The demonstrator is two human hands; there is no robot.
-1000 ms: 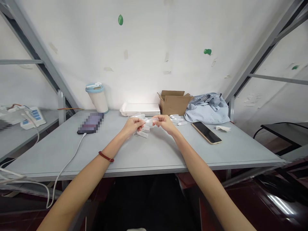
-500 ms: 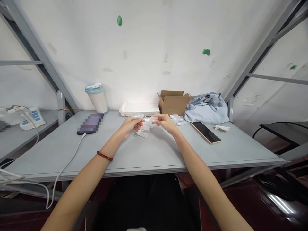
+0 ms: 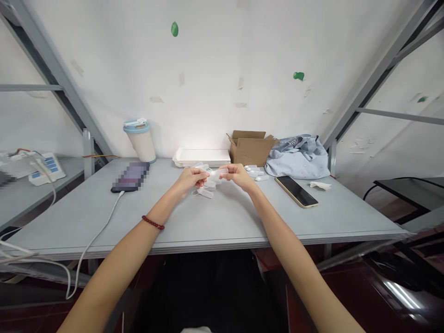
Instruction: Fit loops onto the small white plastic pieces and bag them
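Over the middle of the desk, my left hand [image 3: 191, 181] and my right hand [image 3: 237, 176] pinch opposite ends of a small translucent white plastic piece [image 3: 218, 174]. Its exact kind is too small to tell. My left fingertips are closed at its left end, where fine detail is hidden, and my right thumb and fingers close on the right end. Below and behind my hands lie several similar clear pieces, one with a thin loop [image 3: 205, 193]. More white pieces [image 3: 255, 172] lie just right of my right hand.
Along the wall stand a cup with a blue lid [image 3: 140, 141], a white stack [image 3: 203, 157], an open cardboard box [image 3: 251, 149] and light-blue cloth [image 3: 298, 157]. A phone [image 3: 297, 191] and a crumpled tissue [image 3: 320, 185] lie right; a cabled phone [image 3: 131, 176] lies left.
My left fingers have moved slightly right, closer along the plastic piece. My right hand stays nearly still. The whole view has shifted very slightly.
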